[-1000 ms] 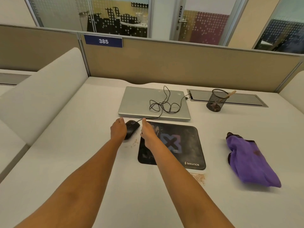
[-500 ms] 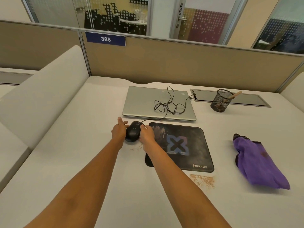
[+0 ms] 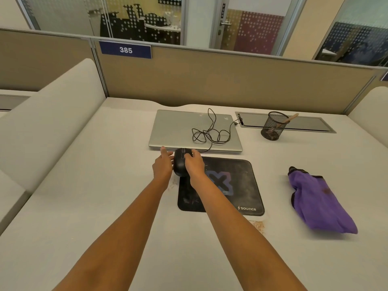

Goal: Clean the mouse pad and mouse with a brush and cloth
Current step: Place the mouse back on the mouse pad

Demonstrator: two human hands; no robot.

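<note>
Reaching forward across a pale desk (image 3: 105, 206), a person's two bare forearms run from the near edge to a black mouse (image 3: 181, 164) between both hands. Nearest the camera, a small patch of brownish crumbs (image 3: 259, 224) lies on the desk just off the near right corner of the pad (image 3: 241, 185), a black mat with a blue X motif and greyish smears. To the right, well apart from the pad, a crumpled purple cloth (image 3: 321, 206) lies with a dark stain on it. The left hand (image 3: 162, 168) sets nearly straight fingers against the mouse's left side. The right hand (image 3: 194, 166) curls its fingers over the top and right side, gripping it. The mouse is at the pad's far left corner; whether it rests there or is raised cannot be told. Its cable (image 3: 210, 133) loops in a tangle over the lid of a closed silver laptop (image 3: 178, 129) just behind the pad. Farther right, a black mesh cup (image 3: 273, 128) stands at the front of a dark hatch (image 3: 310, 123) in the desk, with the wooden handle of a brush (image 3: 290, 118) leaning out of it. Behind rises a tan partition (image 3: 210, 80) bearing a blue sign (image 3: 125, 50) marked 385.
</note>
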